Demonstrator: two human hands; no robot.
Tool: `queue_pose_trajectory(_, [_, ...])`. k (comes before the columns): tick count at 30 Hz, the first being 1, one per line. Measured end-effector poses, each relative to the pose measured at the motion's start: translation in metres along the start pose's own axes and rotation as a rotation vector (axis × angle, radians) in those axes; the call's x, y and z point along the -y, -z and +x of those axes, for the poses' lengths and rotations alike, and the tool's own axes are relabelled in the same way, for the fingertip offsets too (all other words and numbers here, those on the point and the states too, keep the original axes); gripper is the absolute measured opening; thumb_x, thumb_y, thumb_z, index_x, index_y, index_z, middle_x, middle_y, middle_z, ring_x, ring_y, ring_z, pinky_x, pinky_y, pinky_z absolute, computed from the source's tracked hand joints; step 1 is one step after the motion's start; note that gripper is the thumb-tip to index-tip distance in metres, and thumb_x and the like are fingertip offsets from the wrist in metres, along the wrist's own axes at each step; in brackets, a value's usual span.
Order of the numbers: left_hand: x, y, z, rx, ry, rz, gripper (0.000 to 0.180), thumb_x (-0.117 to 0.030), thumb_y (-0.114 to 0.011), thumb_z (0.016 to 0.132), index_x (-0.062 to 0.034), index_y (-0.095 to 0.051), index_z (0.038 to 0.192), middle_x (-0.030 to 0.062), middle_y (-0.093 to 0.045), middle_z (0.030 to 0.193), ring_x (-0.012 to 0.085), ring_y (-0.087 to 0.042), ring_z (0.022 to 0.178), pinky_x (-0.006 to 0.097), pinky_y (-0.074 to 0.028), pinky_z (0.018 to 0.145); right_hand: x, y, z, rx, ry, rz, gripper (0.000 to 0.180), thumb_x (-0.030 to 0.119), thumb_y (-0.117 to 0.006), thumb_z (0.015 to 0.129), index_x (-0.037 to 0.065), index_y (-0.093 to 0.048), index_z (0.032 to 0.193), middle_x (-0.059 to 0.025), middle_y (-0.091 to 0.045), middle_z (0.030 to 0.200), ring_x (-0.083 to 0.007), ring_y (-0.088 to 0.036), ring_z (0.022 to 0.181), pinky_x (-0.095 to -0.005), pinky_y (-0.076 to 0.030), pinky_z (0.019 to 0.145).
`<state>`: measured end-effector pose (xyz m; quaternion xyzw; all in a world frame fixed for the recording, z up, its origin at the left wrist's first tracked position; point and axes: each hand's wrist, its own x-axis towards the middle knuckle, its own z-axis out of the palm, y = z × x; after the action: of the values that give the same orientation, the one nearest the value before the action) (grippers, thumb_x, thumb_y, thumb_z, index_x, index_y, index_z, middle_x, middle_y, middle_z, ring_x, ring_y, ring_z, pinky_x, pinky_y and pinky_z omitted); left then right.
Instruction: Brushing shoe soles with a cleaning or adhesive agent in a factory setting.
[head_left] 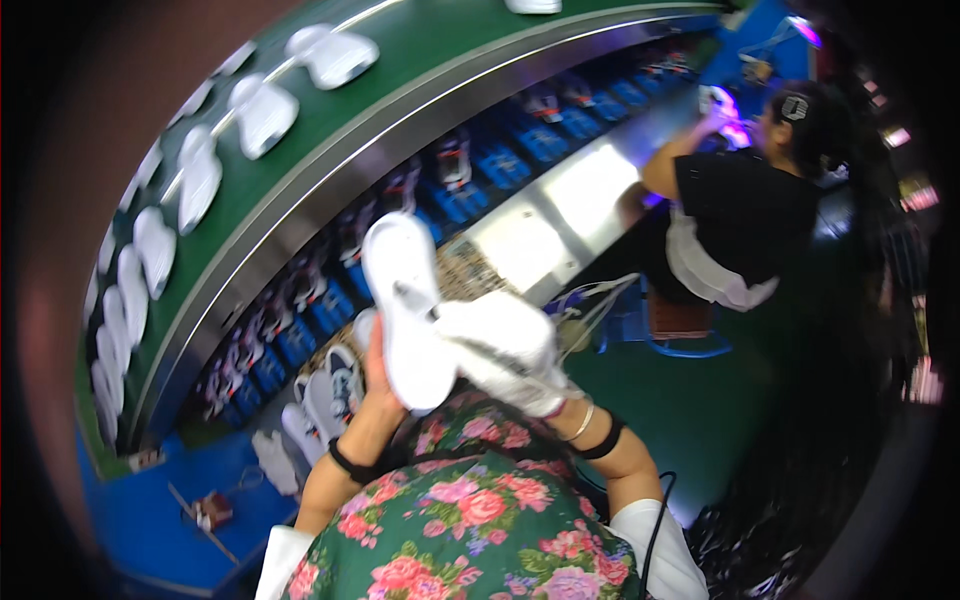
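- At the far left, white soles [263, 115] lie on the green belt [430, 30].
- Below them is the blue bench [150, 505]; near it stand several shoes [318, 402], close to the left forearm.
- The left hand [379, 378] has its fingers closed around the edge of 1 white sole [412, 335], which is raised above the lap. If this grip by 1 side loosens, I think the sole could tilt and fall.
- Just right of it, the right hand [505, 350] wears a white glove with dark marks; it is at the sole's edge. I cannot tell whether its fingers grip or only touch. Dirt from these marks, if wet, could perhaps stain the white surface.
- At the far right, a co-worker [750, 195] works near purple light, well apart.
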<state>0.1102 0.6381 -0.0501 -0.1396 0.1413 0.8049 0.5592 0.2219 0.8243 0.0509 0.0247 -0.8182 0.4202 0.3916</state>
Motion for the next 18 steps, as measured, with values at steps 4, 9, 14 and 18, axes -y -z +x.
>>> queue_pose_trajectory(4, [0.013, -0.025, 0.011, 0.123, 0.122, -0.289, 0.077, -0.065, -0.052, 0.094, -0.0120, -0.045, 0.149, 0.0179, -0.058, 0.140, 0.0423, -0.062, 0.118, 0.071, -0.048, 0.096, -0.004, 0.006, 0.016, 0.028, -0.024, -0.023, 0.031, 0.002, -0.074, 0.077, 0.002, -0.075, 0.108, -0.0161, -0.075, 0.105, -0.0304, -0.071, 0.087, -0.0394, -0.056, 0.081])
queue_pose_trajectory(9, [0.021, -0.012, 0.010, 0.206, 0.117, -0.014, 0.075, -0.061, -0.051, 0.097, -0.0126, -0.039, 0.153, 0.0177, -0.050, 0.148, 0.0393, -0.055, 0.129, 0.070, -0.047, 0.099, -0.011, 0.001, 0.028, 0.081, 0.064, -0.191, 0.035, 0.003, -0.073, 0.076, 0.002, -0.074, 0.111, -0.0163, -0.073, 0.110, -0.0309, -0.070, 0.096, -0.0401, -0.056, 0.086])
queue_pose_trajectory(14, [0.026, -0.002, 0.015, -0.010, 0.081, -0.035, 0.069, -0.056, -0.046, 0.101, -0.0057, -0.043, 0.149, 0.0190, -0.055, 0.143, 0.0339, -0.058, 0.127, 0.053, -0.047, 0.108, 0.009, -0.008, 0.017, 0.172, 0.036, -0.133, 0.036, 0.004, -0.077, 0.074, 0.007, -0.074, 0.110, -0.0144, -0.073, 0.110, -0.0318, -0.071, 0.097, -0.0400, -0.056, 0.086])
queue_pose_trajectory(18, [0.024, -0.009, 0.008, 0.069, 0.016, 0.027, 0.070, -0.057, -0.043, 0.102, -0.0073, -0.041, 0.151, 0.0175, -0.052, 0.147, 0.0334, -0.055, 0.132, 0.050, -0.041, 0.114, 0.001, -0.006, 0.020, 0.039, -0.067, 0.119, 0.024, 0.001, -0.079, 0.075, 0.004, -0.076, 0.100, -0.0125, -0.075, 0.098, -0.0271, -0.072, 0.084, -0.0363, -0.057, 0.076])
